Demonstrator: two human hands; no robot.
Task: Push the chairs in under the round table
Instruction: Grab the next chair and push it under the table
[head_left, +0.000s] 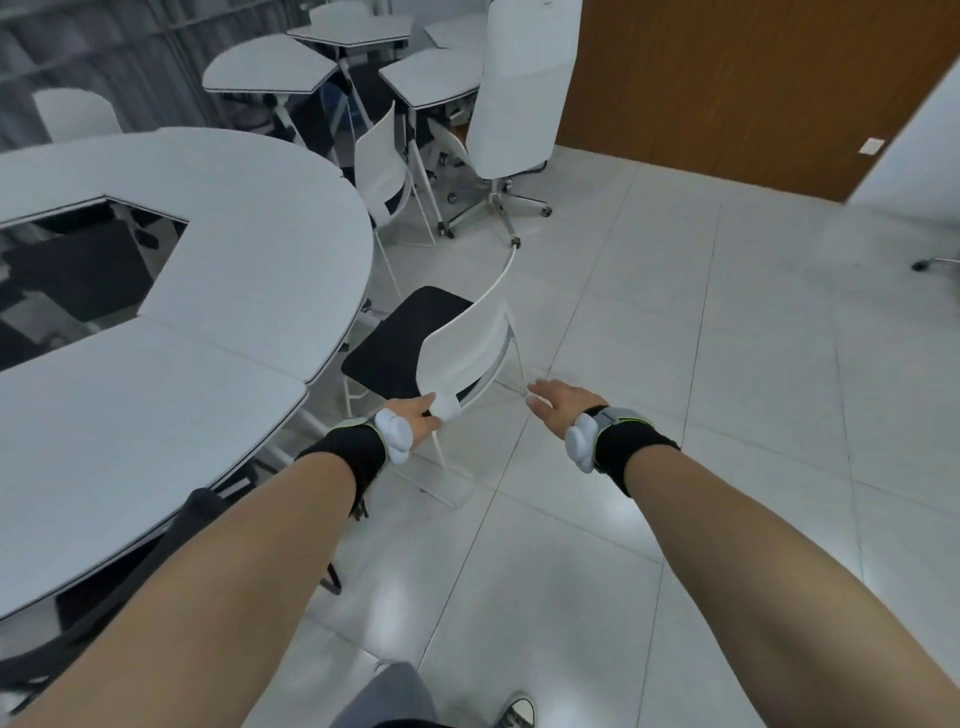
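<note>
A white chair (467, 348) with a black seat stands just outside the rim of the round white table (249, 249), its seat partly under the edge. My left hand (418, 418) grips the near corner of its backrest. My right hand (558, 410) hovers open to the right of the backrest, fingers spread, touching nothing. A second white chair (382, 171) sits farther back, close to the table's rim. A third white chair back (78, 114) shows beyond the table's far side.
Small white desks (270, 70) cluster at the back. A tall white office chair (519, 104) on castors stands beside them. A wooden door (753, 88) fills the right rear wall. A black chair (197, 525) is tucked under the near table edge. Tiled floor stretches right.
</note>
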